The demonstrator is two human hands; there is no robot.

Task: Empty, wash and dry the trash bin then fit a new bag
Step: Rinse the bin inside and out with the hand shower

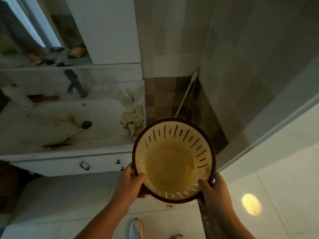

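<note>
Gripping the slotted trash bin (173,161) (mouth facing you), your left hand (128,182) and right hand (214,192) clasp its dark rim beside the sink (57,125).

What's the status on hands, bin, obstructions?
Left hand and right hand both grip the bin rim, thumbs inside. Bin held up, no bag or trash inside. Sink to its left; nothing blocking.

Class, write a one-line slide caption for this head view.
Both hands, left hand and right hand, hold an empty slotted bin beside the stained sink.
</note>
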